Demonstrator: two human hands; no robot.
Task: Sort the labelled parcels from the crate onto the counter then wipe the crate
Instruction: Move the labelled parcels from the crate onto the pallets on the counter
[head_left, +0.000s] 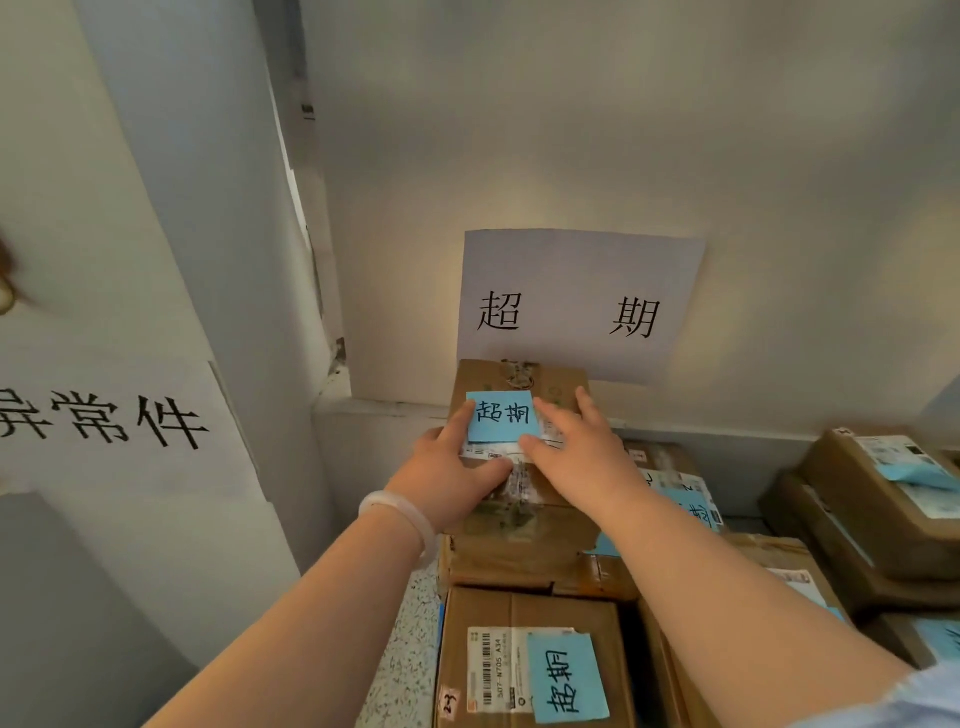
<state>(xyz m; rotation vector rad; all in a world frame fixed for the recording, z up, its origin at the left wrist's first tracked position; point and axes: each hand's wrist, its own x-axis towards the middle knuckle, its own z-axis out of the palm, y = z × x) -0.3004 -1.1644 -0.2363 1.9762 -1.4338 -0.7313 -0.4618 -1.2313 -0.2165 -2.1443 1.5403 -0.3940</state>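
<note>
Cardboard parcel (511, 375) with the blue note (503, 415) reading 超期 is on top of the stack, pushed back against the wall right under the paper sign (576, 306) with the same two characters. So the sort matches: right pile.

Your right hand (582, 447) lies flat on the lid, fingers straight and spread, gripping nothing. Your left hand (457, 473) sits on the near-left corner, thumb across the shipping label, index finger alongside the note. Can't tell whether the other fingers hook over the left side; that edge is hidden behind the hand.

Step, as I read it: placing and squaring this parcel, sorting phase. Wipe not started.

It rests on another box (519, 551), with a third 超期 box (530, 660) in front on the speckled worktop (410, 649). More noted parcels (883, 499) are stacked to the right. A second sign (104, 415) on the left wall marks a different category.

Next move: check the top parcel sits flat and doesn't overhang, lift both hands straight off, then go back to the crate. Crate isn't in view, so remaining count unknown.
</note>
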